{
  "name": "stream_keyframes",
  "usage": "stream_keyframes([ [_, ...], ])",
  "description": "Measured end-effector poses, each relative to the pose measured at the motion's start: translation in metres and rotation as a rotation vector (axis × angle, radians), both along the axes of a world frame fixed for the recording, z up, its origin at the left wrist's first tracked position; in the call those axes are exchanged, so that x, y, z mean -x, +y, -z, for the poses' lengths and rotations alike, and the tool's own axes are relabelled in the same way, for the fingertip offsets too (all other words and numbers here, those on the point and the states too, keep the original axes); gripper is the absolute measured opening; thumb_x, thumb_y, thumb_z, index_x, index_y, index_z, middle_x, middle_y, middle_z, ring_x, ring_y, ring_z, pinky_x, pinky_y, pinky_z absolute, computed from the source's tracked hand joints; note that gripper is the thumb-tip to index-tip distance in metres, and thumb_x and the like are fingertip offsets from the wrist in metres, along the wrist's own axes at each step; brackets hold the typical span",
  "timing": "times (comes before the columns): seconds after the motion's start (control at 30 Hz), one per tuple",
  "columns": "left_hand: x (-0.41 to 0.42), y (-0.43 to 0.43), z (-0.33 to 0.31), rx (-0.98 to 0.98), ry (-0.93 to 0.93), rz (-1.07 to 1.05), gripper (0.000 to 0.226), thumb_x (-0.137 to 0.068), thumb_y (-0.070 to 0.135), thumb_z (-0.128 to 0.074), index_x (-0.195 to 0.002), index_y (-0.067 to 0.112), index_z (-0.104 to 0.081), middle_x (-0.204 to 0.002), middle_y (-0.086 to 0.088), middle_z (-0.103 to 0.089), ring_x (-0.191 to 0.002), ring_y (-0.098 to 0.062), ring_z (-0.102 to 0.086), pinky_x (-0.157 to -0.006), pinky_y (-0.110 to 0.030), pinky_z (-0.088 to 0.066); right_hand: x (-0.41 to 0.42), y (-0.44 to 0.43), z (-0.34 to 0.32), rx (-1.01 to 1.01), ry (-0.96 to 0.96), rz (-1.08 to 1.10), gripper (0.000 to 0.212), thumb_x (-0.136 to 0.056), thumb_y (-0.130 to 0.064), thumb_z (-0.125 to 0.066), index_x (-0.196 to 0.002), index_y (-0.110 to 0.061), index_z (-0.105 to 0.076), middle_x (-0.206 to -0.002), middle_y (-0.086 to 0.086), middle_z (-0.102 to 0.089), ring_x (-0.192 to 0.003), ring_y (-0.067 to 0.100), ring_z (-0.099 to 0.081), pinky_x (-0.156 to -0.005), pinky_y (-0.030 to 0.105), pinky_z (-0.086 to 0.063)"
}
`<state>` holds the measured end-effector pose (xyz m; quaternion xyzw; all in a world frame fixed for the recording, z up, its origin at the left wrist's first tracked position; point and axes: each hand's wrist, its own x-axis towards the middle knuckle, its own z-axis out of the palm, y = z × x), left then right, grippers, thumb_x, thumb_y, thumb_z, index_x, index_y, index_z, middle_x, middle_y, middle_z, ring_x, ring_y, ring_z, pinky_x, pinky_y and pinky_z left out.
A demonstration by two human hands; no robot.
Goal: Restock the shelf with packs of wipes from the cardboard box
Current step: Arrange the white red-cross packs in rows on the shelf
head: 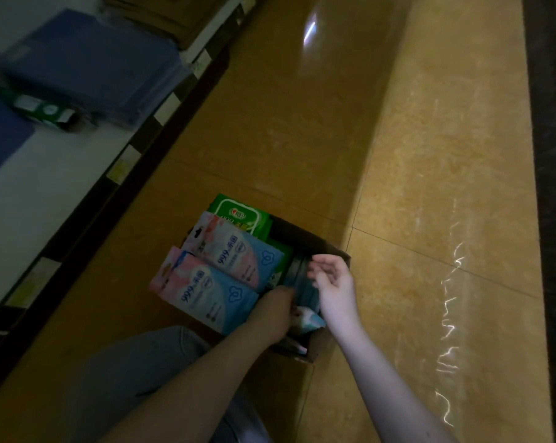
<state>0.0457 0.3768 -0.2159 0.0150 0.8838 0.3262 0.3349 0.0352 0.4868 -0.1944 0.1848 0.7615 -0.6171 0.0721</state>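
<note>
My left hand [275, 311] reaches among the packs of wipes [212, 289] in the cardboard box [315, 348], fingers buried, grip impossible to tell. My right hand [334, 282] hovers over the box's right side, fingers loosely curled, empty.

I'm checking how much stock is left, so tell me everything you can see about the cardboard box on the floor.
The cardboard box is brown and open-topped, standing on the tan tiled floor near the shelf. Its inner walls look dark. Packs stand in it: pink-and-blue packs on the shelf side, a green pack at the far end. The left hand reaches in among them; the right hand is over its right side.
</note>
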Motion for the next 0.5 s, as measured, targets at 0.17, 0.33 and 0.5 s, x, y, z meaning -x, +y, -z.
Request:
stream_keyframes([
  [0.17, 0.011, -0.013, -0.044, -0.277, 0.096, -0.29, 0.007, -0.098, 0.018, -0.043, -0.091, 0.015, -0.041, -0.08, 0.006, -0.049, -0.073, -0.009, -0.05, -0.057, -0.021, -0.037, 0.016, 0.017, -0.005, 0.023, -0.022, 0.137, 0.025, -0.098, -0.006, -0.038, -0.088, -0.024, -0.053, -0.098, 0.004, -0.06, -0.089, 0.014, -0.059, -0.076, 0.023, -0.048],
  [0.33, 0.039, -0.034, -0.074, -0.619, -0.014, -0.876, 0.011, -0.095, 0.025, -0.05, -0.101, 0.017, -0.045, -0.094, -0.006, -0.056, -0.081, -0.02, -0.057, -0.065, -0.034, -0.048, 0.015, 0.012, 0.002, -0.193, -0.122, -0.032, 0.023, -0.093, 0.002, -0.038, -0.098, -0.015, -0.053, -0.097, 0.003, -0.059, -0.092, 0.019, -0.06, -0.069, 0.021, -0.047],
  [0.5, 0.047, -0.05, -0.086, -0.857, -0.151, -1.124, 0.02, -0.092, 0.033, -0.051, -0.096, 0.015, -0.061, -0.096, -0.01, -0.066, -0.088, -0.026, -0.063, -0.085, -0.046, -0.048, -0.002, -0.014, 0.022, -0.628, -0.393, -0.659, 0.028, -0.09, -0.007, -0.05, -0.118, -0.003, -0.056, -0.111, 0.013, -0.063, -0.103, 0.03, -0.061, -0.081, 0.032, -0.049],
])
